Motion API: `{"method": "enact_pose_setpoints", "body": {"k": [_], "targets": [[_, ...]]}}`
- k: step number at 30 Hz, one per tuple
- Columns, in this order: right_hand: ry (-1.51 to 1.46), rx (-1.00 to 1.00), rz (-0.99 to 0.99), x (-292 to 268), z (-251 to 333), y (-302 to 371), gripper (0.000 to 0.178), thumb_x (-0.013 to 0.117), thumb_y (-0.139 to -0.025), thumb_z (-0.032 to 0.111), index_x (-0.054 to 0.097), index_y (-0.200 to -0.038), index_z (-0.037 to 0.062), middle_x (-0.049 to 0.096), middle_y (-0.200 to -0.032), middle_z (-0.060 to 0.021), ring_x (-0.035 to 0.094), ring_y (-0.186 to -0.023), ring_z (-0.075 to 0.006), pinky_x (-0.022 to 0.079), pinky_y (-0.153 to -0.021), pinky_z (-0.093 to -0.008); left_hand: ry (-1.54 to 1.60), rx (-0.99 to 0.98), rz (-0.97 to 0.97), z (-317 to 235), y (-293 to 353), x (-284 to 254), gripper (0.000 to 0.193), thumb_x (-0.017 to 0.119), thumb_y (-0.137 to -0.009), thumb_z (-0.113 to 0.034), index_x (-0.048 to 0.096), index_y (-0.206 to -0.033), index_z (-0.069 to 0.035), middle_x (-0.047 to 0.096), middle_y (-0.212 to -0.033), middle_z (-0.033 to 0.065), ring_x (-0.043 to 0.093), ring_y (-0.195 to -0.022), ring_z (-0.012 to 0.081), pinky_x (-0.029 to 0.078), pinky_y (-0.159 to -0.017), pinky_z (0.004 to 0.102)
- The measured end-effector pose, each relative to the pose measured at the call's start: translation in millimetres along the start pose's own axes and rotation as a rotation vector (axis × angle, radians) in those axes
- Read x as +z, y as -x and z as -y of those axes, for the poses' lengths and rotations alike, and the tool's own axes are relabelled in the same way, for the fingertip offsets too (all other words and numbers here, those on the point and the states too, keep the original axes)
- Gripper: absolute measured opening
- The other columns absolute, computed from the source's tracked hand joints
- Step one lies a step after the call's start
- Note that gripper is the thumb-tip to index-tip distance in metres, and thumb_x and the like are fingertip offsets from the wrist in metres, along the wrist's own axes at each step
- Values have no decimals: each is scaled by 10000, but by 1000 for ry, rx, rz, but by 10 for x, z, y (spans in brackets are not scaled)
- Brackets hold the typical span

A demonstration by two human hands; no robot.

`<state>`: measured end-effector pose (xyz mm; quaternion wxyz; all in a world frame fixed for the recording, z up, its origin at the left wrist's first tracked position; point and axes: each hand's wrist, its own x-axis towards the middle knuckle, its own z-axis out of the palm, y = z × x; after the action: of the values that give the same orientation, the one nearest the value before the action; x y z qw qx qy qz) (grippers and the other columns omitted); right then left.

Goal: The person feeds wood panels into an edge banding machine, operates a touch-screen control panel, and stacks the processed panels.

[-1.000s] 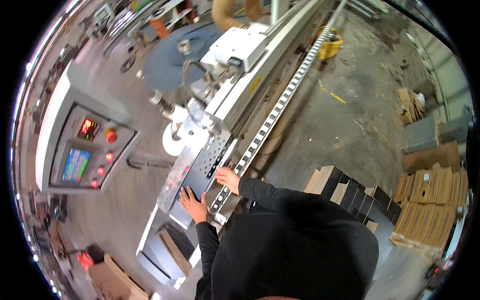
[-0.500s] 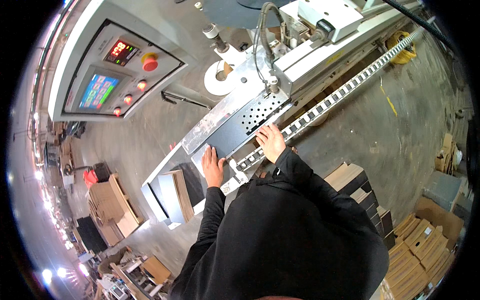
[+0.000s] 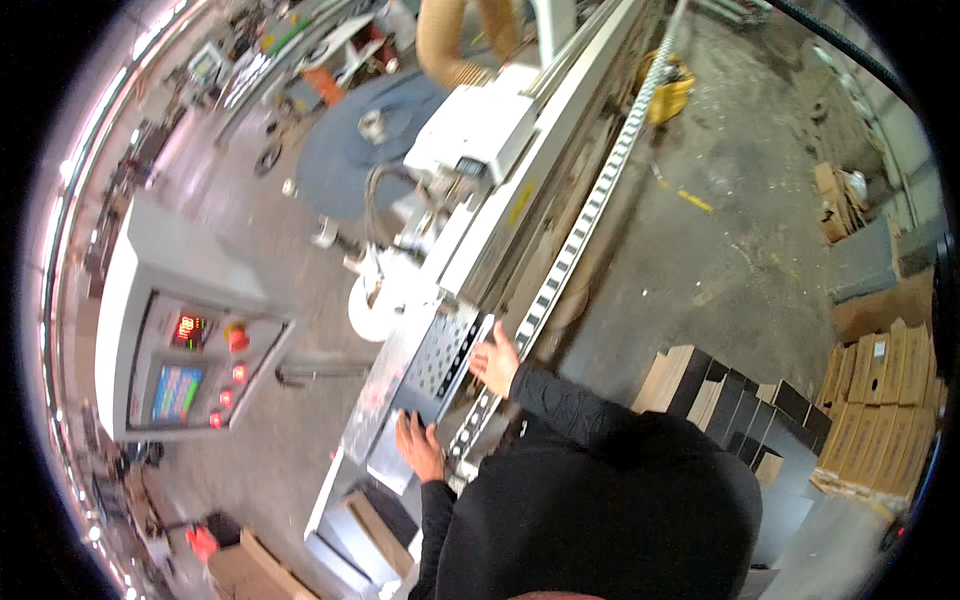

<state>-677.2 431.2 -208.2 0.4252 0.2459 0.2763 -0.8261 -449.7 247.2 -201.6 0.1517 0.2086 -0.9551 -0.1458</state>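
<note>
A dark grey flat panel [image 3: 427, 402] lies on the metal bed of a machine [image 3: 375, 395], beside a plate with several round holes [image 3: 450, 340]. My left hand [image 3: 420, 448] rests at the panel's near end, its fingers stretched out. At the right edge of the bed is my right hand [image 3: 494, 364], with fingers extended and the thumb apart, close to the panel's side. Neither hand wraps round anything. Blur hides exactly where the fingertips touch.
A track with dark and light segments [image 3: 565, 262] runs along the machine's right side. A control box [image 3: 150, 385] stands left. Stacked panels [image 3: 362, 535] sit near my left arm; more stacks [image 3: 690, 385] and cardboard boxes [image 3: 880, 400] are at right.
The view has tipped up and turned, showing more of the machine's far end. The panel has slid forward along the bed, covering less of its near part. Both hands have moved with it.
</note>
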Motion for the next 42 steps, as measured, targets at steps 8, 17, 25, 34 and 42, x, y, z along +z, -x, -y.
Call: {"method": "enact_pose_setpoints", "body": {"k": [8,17,25,34,42], "targets": [[-56,-2,93,-163,800,-110,1426,426,-830,988,15,-1662,-96,67,-1758,-279,140,-1631,-386,156,-1332,-438,43,10,-75,-443,-339,328,558,745,-952,-197,573,-1419,54,515,-1568,214,449,-1440,445,312,-1228,552],[316,-306,-75,-251,1270,-77,1172,423,-963,856,158,-1684,-29,288,-1706,-269,393,-1522,-396,253,-1286,-492,-41,-105,-151,-909,-669,823,713,814,-910,-380,587,-1410,75,519,-1529,296,419,-1444,470,249,-1257,576],[2066,-573,-20,-491,502,175,845,526,-995,737,591,-1477,46,560,-1506,-201,399,-1508,-400,125,-1322,-581,21,-107,-120,-292,-390,611,431,687,-969,-236,673,-1301,38,586,-1485,237,485,-1399,423,263,-1230,562],[2232,-796,-9,-841,366,94,774,529,-977,752,676,-1423,137,549,-1525,-95,341,-1540,-361,35,-1321,-647,-355,-331,-194,1075,733,-797,545,571,-1064,-405,673,-1270,89,673,-1305,308,622,-1209,492,468,-1064,562],[2141,-829,22,-732,350,194,696,584,-971,697,718,-1348,127,587,-1468,-77,356,-1527,-345,62,-1324,-614,-810,-842,327,2507,2080,-1693,941,632,-876,-799,632,-1370,1,655,-1283,334,632,-1246,434,505,-1036,538]]}}
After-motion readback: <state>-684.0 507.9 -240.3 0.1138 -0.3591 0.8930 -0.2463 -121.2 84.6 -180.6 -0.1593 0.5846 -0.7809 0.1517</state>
